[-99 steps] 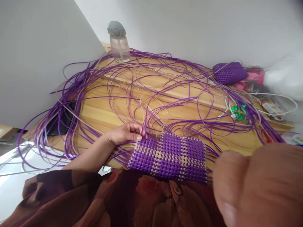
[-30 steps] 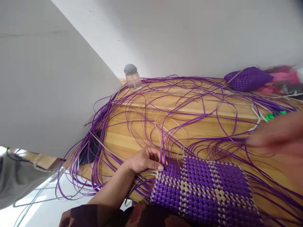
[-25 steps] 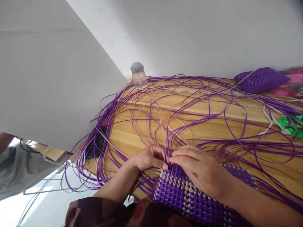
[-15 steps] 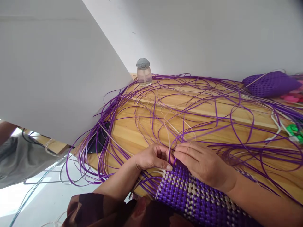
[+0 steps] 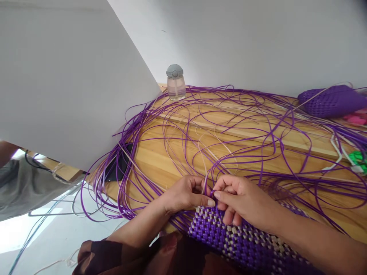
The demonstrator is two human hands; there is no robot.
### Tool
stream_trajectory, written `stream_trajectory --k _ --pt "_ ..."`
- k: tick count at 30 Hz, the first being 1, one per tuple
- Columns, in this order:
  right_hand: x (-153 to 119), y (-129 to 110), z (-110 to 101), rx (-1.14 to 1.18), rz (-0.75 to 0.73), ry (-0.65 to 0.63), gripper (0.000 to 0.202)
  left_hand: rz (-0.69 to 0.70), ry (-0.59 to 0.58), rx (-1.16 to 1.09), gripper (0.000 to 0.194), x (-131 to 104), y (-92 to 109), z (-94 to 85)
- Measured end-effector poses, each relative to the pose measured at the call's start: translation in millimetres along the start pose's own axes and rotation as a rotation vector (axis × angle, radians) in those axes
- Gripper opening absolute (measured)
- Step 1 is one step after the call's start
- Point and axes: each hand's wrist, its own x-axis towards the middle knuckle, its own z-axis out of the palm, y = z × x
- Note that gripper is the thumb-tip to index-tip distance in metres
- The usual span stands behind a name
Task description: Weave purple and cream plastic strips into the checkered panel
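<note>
A woven piece (image 5: 243, 244) in purple with cream checks lies at the bottom centre, close to my body. Long loose purple strands (image 5: 186, 131) spread from its upper edge over the table. My left hand (image 5: 192, 195) pinches the strands at the top left corner of the weave, its thumb on the edge. Right beside it, my right hand (image 5: 236, 198) grips a purple strand between thumb and forefinger, the other fingers curled over the weave. The fingertips of both hands nearly touch.
A bottle with a grey lid (image 5: 176, 83) stands at the back of the wooden table (image 5: 155, 152). A dark flat object (image 5: 118, 167) lies under strands at the left. Purple netting (image 5: 329, 101) and a green item (image 5: 358, 160) are at the right. A person's grey clothing (image 5: 20, 187) shows far left.
My right hand has turned from lying over the weave with its back up to pinching a strand with thumb and forefinger. The left hand keeps its hold. The view has shifted slightly.
</note>
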Motion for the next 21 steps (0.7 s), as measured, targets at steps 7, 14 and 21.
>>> stream_trajectory --k 7,14,21 --pt "5.3 2.5 2.4 0.005 -0.176 0.044 0.011 0.101 0.086 0.096 0.045 -7.0 -1.7 14.6" --pt "10.4 16.9 -0.5 -0.172 -0.440 0.141 0.015 0.164 0.234 0.157 0.040 -7.4 -9.6 24.9" --pt "19.2 27.2 5.8 -0.134 -0.471 0.259 0.015 0.261 0.391 0.148 0.035 -9.4 -14.6 37.9"
